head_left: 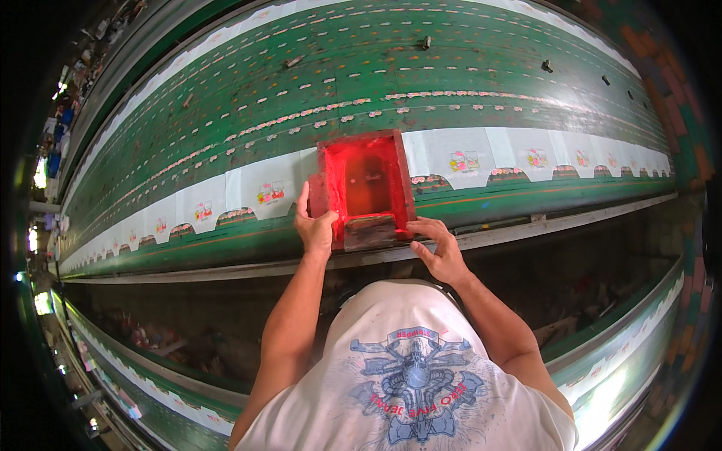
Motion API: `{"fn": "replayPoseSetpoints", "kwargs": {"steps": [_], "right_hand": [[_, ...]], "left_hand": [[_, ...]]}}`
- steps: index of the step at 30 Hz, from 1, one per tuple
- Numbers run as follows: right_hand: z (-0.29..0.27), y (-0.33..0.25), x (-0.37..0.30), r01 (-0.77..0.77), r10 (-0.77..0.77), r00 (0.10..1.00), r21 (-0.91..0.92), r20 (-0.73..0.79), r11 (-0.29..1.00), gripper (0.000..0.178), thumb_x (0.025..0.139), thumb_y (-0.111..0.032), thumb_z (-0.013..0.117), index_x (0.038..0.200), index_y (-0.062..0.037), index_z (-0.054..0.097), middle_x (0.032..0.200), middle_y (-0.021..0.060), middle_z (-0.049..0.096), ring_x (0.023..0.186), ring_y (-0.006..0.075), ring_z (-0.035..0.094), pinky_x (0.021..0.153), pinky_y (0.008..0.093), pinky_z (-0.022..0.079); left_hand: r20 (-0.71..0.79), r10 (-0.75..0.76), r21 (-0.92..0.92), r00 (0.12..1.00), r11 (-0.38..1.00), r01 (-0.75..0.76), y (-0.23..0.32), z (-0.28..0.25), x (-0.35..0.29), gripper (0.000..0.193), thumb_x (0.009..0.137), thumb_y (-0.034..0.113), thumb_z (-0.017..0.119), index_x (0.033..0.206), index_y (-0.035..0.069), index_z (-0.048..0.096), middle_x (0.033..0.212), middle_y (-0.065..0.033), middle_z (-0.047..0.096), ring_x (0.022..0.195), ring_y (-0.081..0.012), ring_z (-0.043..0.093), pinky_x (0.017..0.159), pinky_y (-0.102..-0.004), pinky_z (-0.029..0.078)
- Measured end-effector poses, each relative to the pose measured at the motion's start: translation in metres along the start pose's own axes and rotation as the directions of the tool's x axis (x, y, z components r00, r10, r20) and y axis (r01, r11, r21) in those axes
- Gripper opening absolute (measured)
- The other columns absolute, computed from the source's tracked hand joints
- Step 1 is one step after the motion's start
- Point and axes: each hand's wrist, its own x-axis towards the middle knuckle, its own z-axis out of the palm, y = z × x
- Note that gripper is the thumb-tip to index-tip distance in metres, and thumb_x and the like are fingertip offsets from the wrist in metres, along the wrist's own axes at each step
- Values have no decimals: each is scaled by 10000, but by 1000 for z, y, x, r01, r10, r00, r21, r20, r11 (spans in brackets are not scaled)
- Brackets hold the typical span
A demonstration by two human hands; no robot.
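Observation:
A screen-printing frame (406, 177), its raised sides smeared with red ink, lies over the row of white fabric pieces (447, 146) near the front of the long green table. Through its mesh (368, 184) the view is dark red. At the near end of the frame rests a dark, worn block (370, 232), possibly a squeegee. My left hand (316, 224) grips the frame's left side, thumb on the inner edge and fingers outside. By the near right corner is my right hand (440, 249), fingers apart, the fingertips touching or almost touching the wood.
The green table (301, 90) carries rows of small printed marks and several small dark clips or blocks (547, 66). Fabric pieces on both sides bear red-and-pink prints (536, 157). A pale rail (526, 227) runs along the near edge. Behind me stands another similar table (173, 376).

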Motion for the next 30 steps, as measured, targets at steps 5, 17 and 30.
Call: {"fn": "replayPoseSetpoints", "kwargs": {"steps": [5, 17, 30], "right_hand": [[14, -10, 13, 186, -202, 978, -232, -46, 955, 363, 944, -44, 808, 1306, -64, 795, 1344, 148, 775, 1337, 394, 675, 1154, 517, 541], [50, -39, 40, 460, -285, 882, -553, 375, 695, 480, 871, -68, 813, 1350, -77, 781, 1420, 131, 720, 1342, 361, 657, 1131, 518, 552], [45, -45, 75, 484, -392, 875, -464, 285, 742, 473, 852, -22, 716, 1319, -39, 790, 1240, 111, 789, 1129, 336, 720, 997, 465, 584]], "left_hand": [[1, -7, -24, 1000, 1000, 7, 1, 1, -1, 948, 767, -151, 731, 1679, 39, 556, 1543, -110, 637, 1304, -182, 658, 1095, -339, 554], [57, 13, 10, 998, 1000, -13, 3, -2, 1, 926, 786, -146, 739, 1678, 4, 538, 1515, -134, 659, 1281, -183, 673, 1082, -331, 569], [412, 753, -147, 513, 611, -778, 186, 30, -38, 78, 1014, 68, 836, 1077, 55, 791, 1035, -107, 815, 981, -252, 795, 1104, -547, 593]]}}
